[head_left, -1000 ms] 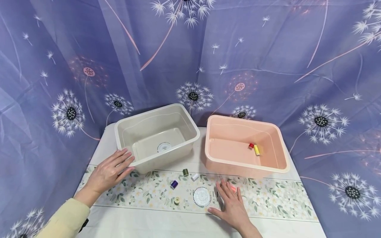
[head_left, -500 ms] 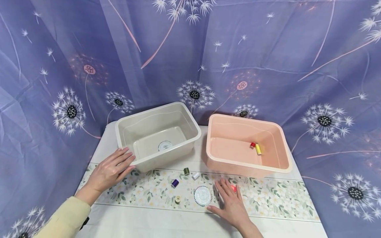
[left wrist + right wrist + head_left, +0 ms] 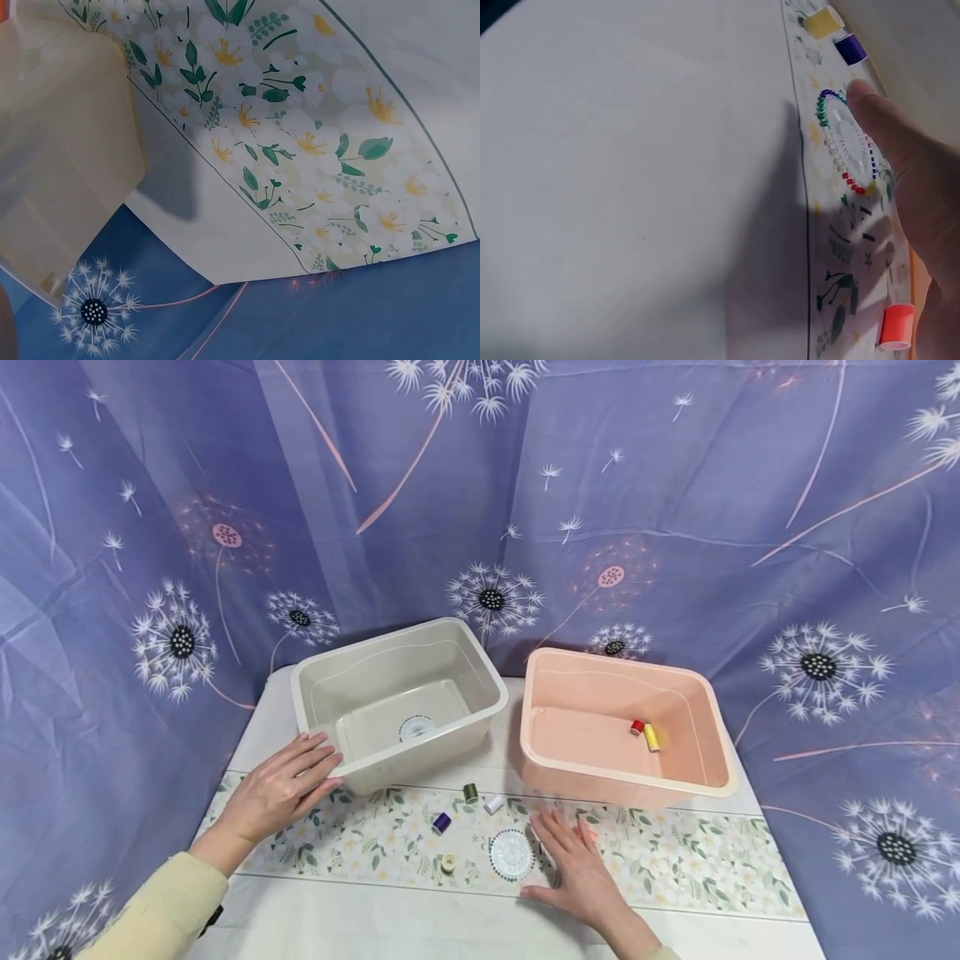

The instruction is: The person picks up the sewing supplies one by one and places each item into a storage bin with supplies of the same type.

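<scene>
My left hand rests at the near left corner of the grey bin, its fingers extended along the rim. A wheel of pins lies inside that bin. Over the floral strip, my right hand is spread palm down with nothing in its grasp. Just left of its fingers is another pin wheel, ringed with coloured heads. A coral thread spool is partly hidden behind the right fingers in the head view. Further left lie purple, dark green, white and pale yellow spools.
A pink bin stands at the back right, holding a red spool and a yellow spool. Behind both bins hangs a blue-violet dandelion curtain. White cloth covers the table's front.
My right hand has shifted slightly left, its fingertips closer to the pin wheel on the table. The left hand stays at the grey bin's corner.
</scene>
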`<state>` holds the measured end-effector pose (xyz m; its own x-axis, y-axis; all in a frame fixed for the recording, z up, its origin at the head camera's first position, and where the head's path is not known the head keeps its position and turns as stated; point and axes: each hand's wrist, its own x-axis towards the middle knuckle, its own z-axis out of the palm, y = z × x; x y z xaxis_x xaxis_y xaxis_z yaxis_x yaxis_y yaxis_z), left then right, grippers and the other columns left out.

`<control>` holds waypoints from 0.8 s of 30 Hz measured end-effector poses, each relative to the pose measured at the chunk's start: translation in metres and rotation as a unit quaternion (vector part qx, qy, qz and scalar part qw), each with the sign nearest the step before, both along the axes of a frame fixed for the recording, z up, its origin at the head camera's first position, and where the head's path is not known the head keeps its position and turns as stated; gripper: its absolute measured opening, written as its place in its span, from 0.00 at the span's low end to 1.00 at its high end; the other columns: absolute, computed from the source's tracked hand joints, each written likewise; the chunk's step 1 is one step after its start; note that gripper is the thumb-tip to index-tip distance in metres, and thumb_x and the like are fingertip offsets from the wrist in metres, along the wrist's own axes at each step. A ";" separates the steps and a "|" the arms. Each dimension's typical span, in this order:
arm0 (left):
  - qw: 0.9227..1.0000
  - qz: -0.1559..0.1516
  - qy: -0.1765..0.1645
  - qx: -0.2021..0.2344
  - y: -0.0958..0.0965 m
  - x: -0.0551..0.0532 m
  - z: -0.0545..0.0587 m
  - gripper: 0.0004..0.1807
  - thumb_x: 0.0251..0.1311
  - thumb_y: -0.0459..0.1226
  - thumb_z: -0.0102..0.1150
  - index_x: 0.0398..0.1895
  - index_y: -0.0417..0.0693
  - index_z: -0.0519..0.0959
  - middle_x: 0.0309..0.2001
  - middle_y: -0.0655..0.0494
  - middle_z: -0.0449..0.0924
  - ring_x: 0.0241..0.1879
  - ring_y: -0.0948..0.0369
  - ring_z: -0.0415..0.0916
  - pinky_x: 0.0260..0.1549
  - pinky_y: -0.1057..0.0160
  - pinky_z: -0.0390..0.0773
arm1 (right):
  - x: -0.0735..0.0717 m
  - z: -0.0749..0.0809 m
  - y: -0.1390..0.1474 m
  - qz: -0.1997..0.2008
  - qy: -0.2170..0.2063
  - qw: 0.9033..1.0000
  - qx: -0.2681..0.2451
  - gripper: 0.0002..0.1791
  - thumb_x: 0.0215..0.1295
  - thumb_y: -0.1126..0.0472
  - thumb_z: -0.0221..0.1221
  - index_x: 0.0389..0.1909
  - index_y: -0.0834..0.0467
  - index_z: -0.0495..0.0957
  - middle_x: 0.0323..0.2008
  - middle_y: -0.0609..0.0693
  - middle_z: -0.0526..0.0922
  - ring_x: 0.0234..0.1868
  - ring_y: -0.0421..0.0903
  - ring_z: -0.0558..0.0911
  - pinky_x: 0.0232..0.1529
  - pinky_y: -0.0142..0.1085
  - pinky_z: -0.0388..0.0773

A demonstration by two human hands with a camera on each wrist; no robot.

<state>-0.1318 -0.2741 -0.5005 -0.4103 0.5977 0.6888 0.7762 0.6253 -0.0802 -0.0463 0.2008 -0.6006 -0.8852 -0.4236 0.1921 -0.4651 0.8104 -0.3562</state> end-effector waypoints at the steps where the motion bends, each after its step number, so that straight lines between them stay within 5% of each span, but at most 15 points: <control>1: 1.000 0.000 0.001 0.000 0.000 0.000 0.000 0.23 0.69 0.49 0.50 0.48 0.38 0.83 0.47 0.40 0.83 0.49 0.42 0.79 0.55 0.45 0.74 | -0.001 -0.001 0.000 0.004 0.000 1.000 0.001 0.61 0.36 0.29 0.69 0.72 0.52 0.61 0.71 0.54 0.62 0.71 0.57 0.62 0.68 0.63 0.51; 15: 1.000 0.008 0.006 0.002 0.000 0.001 0.000 0.25 0.70 0.50 0.48 0.47 0.39 0.84 0.47 0.41 0.83 0.49 0.43 0.80 0.55 0.46 0.75 | -0.010 -0.011 0.001 0.045 0.044 0.998 0.018 0.62 0.37 0.27 0.68 0.71 0.57 0.62 0.70 0.58 0.65 0.68 0.61 0.64 0.67 0.60 0.55; 24: 1.000 0.003 0.009 0.003 0.000 0.000 0.000 0.23 0.68 0.49 0.51 0.46 0.38 0.84 0.46 0.41 0.84 0.48 0.43 0.80 0.55 0.46 0.75 | -0.012 -0.013 0.001 0.056 0.024 0.998 0.002 0.62 0.38 0.28 0.69 0.71 0.59 0.61 0.70 0.57 0.63 0.70 0.59 0.63 0.67 0.60 0.58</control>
